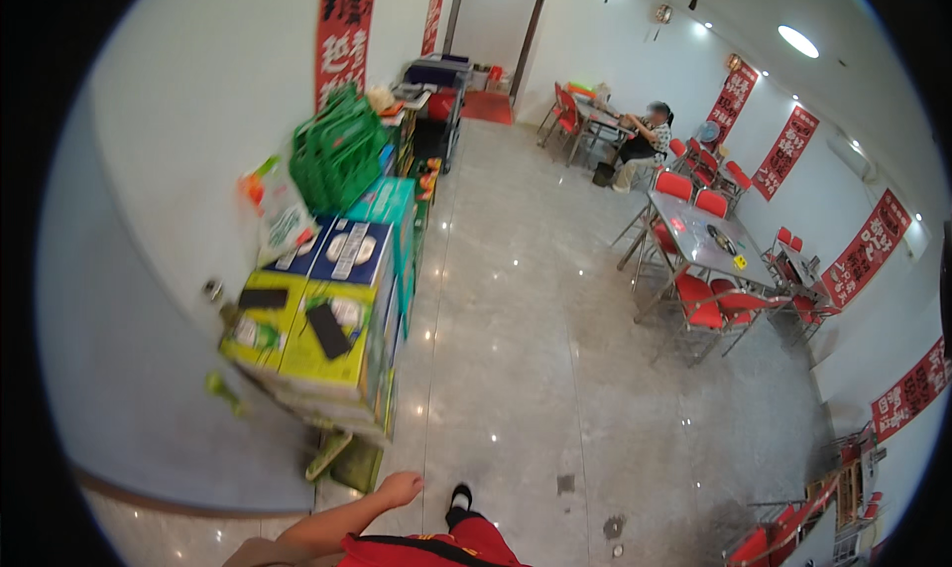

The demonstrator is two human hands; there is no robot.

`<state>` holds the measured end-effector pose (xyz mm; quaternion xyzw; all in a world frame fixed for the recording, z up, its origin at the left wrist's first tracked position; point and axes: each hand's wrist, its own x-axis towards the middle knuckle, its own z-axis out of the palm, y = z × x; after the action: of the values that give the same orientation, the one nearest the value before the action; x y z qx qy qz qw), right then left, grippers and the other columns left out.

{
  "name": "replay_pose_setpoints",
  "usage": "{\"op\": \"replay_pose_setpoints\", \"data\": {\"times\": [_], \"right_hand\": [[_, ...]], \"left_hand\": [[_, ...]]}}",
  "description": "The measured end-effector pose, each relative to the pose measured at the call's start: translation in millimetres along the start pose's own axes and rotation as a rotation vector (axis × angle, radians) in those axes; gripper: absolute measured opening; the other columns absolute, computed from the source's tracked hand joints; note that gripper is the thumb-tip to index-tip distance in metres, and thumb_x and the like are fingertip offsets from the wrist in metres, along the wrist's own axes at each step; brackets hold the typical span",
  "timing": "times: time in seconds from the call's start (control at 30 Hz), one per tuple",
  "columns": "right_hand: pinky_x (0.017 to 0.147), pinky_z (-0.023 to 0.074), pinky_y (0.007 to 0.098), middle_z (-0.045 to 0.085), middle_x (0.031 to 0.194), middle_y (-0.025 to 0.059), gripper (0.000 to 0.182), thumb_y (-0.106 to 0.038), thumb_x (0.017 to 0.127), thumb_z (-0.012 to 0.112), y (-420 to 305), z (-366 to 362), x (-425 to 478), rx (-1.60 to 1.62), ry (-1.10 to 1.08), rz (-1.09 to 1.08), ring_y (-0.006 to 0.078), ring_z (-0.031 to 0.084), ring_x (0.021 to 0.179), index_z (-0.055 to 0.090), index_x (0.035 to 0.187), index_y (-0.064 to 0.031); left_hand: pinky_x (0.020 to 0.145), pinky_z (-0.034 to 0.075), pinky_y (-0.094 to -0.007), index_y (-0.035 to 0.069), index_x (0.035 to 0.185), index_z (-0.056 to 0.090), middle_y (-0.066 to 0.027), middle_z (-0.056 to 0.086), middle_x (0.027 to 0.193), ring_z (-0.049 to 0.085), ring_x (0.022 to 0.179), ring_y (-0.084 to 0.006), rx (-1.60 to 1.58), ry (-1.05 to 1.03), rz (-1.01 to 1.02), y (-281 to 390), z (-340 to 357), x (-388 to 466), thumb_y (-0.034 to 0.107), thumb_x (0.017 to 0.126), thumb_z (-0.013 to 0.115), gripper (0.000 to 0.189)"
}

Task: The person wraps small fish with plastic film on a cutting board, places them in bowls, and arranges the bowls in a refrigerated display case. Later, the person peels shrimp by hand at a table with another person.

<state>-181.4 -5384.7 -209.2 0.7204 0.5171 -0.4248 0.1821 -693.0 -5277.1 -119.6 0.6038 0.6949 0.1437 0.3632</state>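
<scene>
My left hand (401, 487) hangs low in front of me with its fingers curled in, and nothing shows in it. My right hand is out of view. Close ahead of the left hand, a green object (361, 463), too blurred to name surely, stands on the floor at the foot of stacked cartons. The top yellow-green cartons (335, 359) carry two flat dark pieces (329, 330). Behind them lie blue cartons (353, 251), a white plastic bag (286, 221) with print, and stacked green plastic baskets (336, 150). My foot in a black shoe (461, 495) is on the tiles.
Grey glossy tiles (506, 284) run ahead. A metal-framed table (706, 239) with red folding chairs (697, 299) stands to the right. Farther back, a person (651, 139) sits at another table (602, 117). A trolley (455, 106) stands beyond the cartons along the left wall.
</scene>
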Motion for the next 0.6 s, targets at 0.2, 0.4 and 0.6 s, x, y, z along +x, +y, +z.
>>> {"op": "replay_pose_setpoints", "data": {"times": [0.2,0.4,0.6], "right_hand": [[0.061,0.0493,0.0473,0.067,0.073,0.0145,0.033,-0.034,0.085,0.049,-160.5,-266.3,264.3,-0.381,0.629,-0.48,0.0329,0.064,0.066,0.069,0.086,-0.0085],[0.055,0.0475,0.0262,0.063,0.072,0.0043,0.019,-0.017,0.09,0.057,-502.0,-558.9,281.3,0.7,0.519,-0.72,0.0121,0.06,0.065,0.064,0.098,-0.0007],[0.061,0.0493,0.0334,0.067,0.072,0.0012,0.031,-0.03,0.092,0.051,-484.3,-533.8,440.9,-0.078,0.601,-0.553,0.0186,0.062,0.066,0.067,0.084,-0.0051]], "left_hand": [[0.08,0.05,-0.0473,0.008,0.094,0.068,-0.0189,0.066,0.096,0.063,0.093,-0.0383,0.144,-0.257,-0.427,-21.1,-93.9,114.5,0.035,0.08,0.051,0.035],[0.078,0.051,-0.0463,0.006,0.083,0.07,-0.0197,0.067,0.086,0.065,0.085,-0.0386,0.107,-0.018,-0.489,-61.6,-145.1,281.6,0.035,0.08,0.053,0.034],[0.069,0.048,-0.0457,0.001,0.073,0.066,-0.0217,0.064,0.079,0.062,0.078,-0.0374,-0.03,0.326,-0.218,63.4,-329.7,584.7,0.031,0.082,0.059,0.032]]}}
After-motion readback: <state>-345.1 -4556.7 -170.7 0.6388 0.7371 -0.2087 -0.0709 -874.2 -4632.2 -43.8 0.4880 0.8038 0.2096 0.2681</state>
